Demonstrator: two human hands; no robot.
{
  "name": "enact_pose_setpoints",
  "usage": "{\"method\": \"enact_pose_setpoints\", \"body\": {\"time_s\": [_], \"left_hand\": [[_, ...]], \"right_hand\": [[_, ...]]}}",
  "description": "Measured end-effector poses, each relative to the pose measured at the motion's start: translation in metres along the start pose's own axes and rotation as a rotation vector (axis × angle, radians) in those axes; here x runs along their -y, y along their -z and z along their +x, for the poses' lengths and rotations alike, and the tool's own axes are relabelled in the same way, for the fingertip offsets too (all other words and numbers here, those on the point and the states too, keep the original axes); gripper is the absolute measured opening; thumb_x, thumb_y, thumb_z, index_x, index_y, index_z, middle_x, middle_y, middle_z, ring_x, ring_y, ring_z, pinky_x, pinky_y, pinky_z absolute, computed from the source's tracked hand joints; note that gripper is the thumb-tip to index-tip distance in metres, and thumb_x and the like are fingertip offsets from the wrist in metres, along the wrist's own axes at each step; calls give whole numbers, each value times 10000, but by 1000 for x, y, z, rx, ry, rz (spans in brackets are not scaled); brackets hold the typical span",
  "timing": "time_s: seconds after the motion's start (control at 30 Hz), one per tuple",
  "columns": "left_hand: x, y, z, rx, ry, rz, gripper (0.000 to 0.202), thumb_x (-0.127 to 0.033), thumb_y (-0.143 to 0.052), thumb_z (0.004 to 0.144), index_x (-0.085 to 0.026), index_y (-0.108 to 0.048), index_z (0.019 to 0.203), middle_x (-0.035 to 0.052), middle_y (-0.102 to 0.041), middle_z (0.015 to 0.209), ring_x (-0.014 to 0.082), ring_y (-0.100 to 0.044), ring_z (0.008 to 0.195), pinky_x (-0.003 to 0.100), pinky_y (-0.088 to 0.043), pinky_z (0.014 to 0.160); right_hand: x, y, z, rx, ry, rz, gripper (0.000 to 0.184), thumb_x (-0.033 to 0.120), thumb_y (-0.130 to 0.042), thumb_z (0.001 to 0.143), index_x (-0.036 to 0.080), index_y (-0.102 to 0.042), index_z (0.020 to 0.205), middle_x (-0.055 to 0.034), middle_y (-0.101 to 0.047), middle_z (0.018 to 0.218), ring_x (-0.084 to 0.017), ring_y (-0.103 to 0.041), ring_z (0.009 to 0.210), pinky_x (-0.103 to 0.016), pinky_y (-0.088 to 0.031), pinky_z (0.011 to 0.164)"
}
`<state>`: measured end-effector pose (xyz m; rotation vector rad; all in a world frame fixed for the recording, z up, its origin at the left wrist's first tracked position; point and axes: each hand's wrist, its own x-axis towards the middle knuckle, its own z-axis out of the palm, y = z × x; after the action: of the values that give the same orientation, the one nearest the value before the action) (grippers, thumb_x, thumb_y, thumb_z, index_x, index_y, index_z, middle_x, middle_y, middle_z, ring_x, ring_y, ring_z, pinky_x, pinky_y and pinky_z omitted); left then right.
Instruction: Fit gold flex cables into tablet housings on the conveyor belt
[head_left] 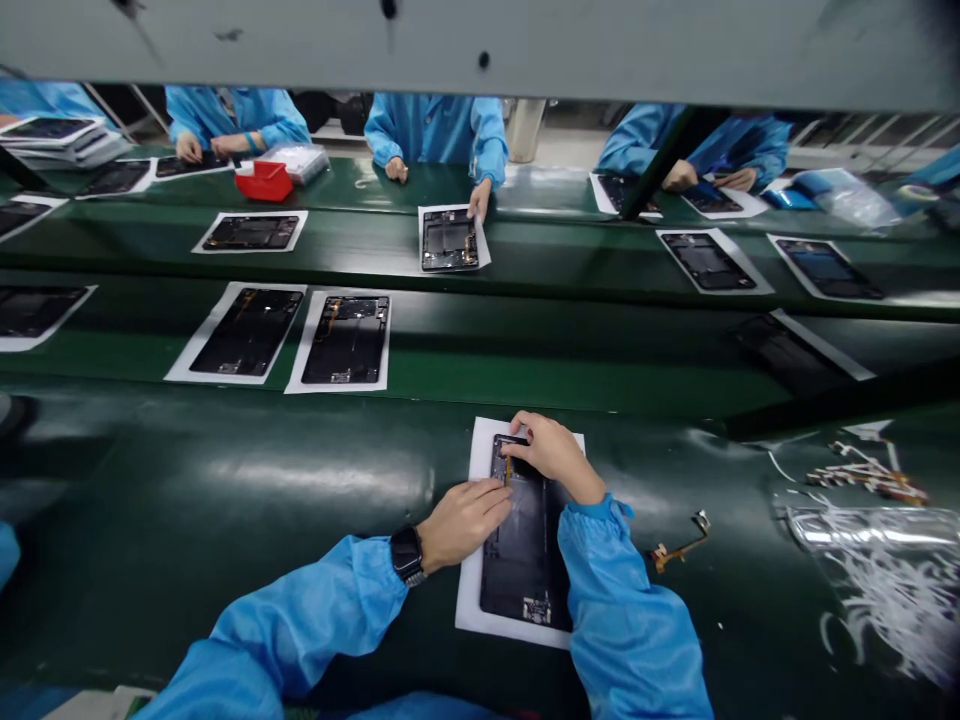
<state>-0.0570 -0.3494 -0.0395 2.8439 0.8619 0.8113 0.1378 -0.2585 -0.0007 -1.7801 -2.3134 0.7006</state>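
Observation:
An opened black tablet body point(525, 550) lies on a white sheet point(471, 600) on the green belt in front of me. My left hand point(465, 522) rests on the tablet's left edge, fingers pressed together, fingertips at a thin orange flex strip point(508, 470). My right hand point(551, 452) is curled over the tablet's top edge, fingers pinched on its upper end near the strip. A black watch point(407, 554) is on my left wrist. Both sleeves are blue.
A loose flex cable point(681, 546) lies right of my right sleeve. More cables point(870, 475) and a clear bag point(877, 530) sit at the far right. Other tablets on sheets point(347, 340) lie on the belts. Across, workers in blue handle tablets point(448, 240); a red bin point(264, 182) stands there.

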Motion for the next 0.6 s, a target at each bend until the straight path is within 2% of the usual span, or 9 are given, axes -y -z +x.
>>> {"method": "enact_pose_setpoints", "body": {"time_s": [0.6], "left_hand": [[-3, 9, 5, 46, 11, -46, 208, -110, -456, 978, -101, -621, 1103, 92, -697, 1138, 216, -641, 1059, 345, -561, 846]], "right_hand": [[-2, 0, 2, -5, -29, 31, 269, 364, -796, 746, 250, -596, 885, 19, -647, 838, -168, -591, 750, -257, -284, 600]]}}
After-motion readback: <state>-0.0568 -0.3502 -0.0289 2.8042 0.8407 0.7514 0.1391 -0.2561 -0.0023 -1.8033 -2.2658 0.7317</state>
